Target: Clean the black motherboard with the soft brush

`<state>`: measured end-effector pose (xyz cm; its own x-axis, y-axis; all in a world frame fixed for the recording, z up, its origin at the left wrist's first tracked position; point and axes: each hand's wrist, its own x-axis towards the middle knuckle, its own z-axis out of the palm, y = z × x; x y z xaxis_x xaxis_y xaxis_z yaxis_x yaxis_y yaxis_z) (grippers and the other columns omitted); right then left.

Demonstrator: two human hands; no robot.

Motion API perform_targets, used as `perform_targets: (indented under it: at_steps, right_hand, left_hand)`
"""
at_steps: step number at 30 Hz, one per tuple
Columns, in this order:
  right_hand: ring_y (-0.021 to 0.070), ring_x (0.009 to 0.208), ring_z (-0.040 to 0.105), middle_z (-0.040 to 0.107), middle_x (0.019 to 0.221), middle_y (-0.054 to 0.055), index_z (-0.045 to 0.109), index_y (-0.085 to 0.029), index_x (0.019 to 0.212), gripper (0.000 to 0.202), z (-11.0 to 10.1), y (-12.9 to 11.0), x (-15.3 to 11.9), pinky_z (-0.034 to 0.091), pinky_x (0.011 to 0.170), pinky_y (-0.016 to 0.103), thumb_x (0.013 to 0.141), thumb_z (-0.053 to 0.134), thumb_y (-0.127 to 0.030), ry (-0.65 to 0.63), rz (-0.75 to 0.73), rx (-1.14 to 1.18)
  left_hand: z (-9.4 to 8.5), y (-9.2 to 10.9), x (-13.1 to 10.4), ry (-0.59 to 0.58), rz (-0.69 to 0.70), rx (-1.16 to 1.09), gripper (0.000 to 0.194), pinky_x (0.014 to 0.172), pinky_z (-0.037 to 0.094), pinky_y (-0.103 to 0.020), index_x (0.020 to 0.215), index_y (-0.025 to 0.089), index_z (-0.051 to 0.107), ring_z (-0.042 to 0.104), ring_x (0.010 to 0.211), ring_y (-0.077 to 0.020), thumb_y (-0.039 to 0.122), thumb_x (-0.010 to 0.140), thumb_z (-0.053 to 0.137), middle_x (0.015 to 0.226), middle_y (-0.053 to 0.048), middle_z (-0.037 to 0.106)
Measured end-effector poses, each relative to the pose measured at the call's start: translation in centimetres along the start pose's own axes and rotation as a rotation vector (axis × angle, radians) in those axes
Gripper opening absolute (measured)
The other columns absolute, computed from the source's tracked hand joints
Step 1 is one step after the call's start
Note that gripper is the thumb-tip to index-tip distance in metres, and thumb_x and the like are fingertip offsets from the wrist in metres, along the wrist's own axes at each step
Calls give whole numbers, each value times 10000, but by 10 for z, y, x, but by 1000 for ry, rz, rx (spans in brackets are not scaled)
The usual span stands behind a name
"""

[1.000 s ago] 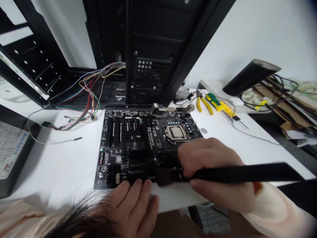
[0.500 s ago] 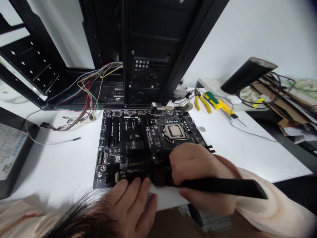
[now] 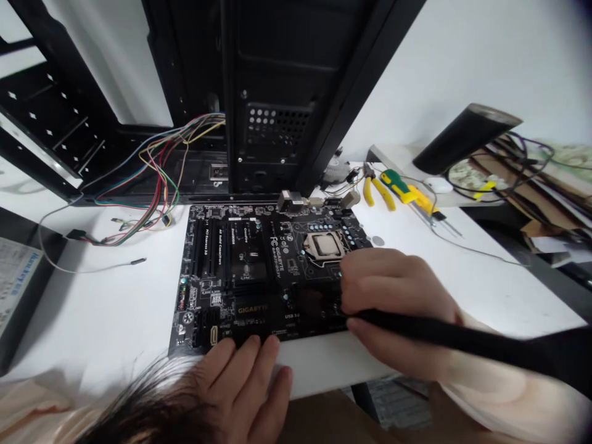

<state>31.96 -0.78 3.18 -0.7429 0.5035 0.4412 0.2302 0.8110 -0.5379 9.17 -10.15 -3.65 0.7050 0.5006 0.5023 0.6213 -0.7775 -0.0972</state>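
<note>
A black motherboard (image 3: 254, 265) lies flat on the white table, its metal-framed processor socket (image 3: 325, 245) uncovered. My left hand (image 3: 250, 382) rests at the board's near edge, fingers extended and slightly apart, fingertips touching it, with nothing held. Above the board's right part, my right hand (image 3: 398, 302) is closed round a black brush (image 3: 444, 330), whose handle points right. The brush's dark working end, blurred, is over the board between the two hands. Dark hair hides part of my left wrist.
A black computer case (image 3: 277, 61) stands behind the board, with coloured wires (image 3: 157, 166) trailing out. A boxed unit (image 3: 18, 277) sits at left. Yellow pliers (image 3: 377, 188), a green-handled tool (image 3: 396, 185) and a black cylinder (image 3: 465, 139) are at right.
My right hand has moved right and slightly up with the brush, whose handle now reaches further right. My left hand remains at the board's near edge. The view has shifted slightly.
</note>
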Motion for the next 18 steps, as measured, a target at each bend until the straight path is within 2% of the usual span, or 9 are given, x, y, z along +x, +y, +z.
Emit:
perform_targets:
  at_steps: [2,4,7,9,13,15,18]
  right_hand:
    - [130,466,411,432,500,-21,418,-231,641,158,-2,0,-2,307,459,295,764,447,-136,-78,-43,-23]
    - [138,474,453,446,491,-16,400,-232,608,186,-5,0,-4,359,477,297,776,441,-161,-151,23,61]
    - [152,460,479,459,485,-12,446,-234,594,188,-9,1,-6,372,450,302,775,461,-182,-67,159,55]
    - [155,447,464,455,492,-9,481,-236,610,154,-10,4,-7,345,417,299,752,479,-176,-14,140,-26]
    - [134,480,502,472,494,-17,454,-222,576,198,-12,9,-9,397,449,274,770,497,-216,-145,43,96]
    - [113,499,499,479,509,-25,453,-216,598,206,-14,8,-10,398,478,260,802,486,-213,-134,62,153]
    - [98,521,447,462,552,-27,478,-211,657,153,-16,3,-10,338,488,268,788,489,-131,-115,92,31]
  left_hand:
    - [1,0,-1,28,-17,-7,249,899,390,-368,1038,203,634,607,1006,-193,141,989,398,1068,-31,712]
    - [2,1,-2,36,-42,-19,254,924,376,-367,1034,206,642,600,1023,-193,145,991,399,1074,-33,709]
    - [4,3,-2,46,-65,-33,271,984,343,-367,1019,194,650,592,1032,-193,131,993,388,1069,-45,709]
    - [4,3,-2,64,-62,-39,270,1025,318,-372,1007,186,652,590,1030,-194,119,990,392,1057,-52,712]
    - [5,3,-1,68,-68,-39,258,1088,270,-365,1010,191,658,582,1049,-180,117,978,413,1071,-45,706]
    - [4,2,-2,69,-62,-33,260,1100,261,-360,1021,189,661,577,1061,-175,123,978,414,1085,-45,700]
    - [3,0,-3,52,-42,-42,257,1112,242,-361,1030,191,664,570,1072,-177,146,982,416,1097,-47,694]
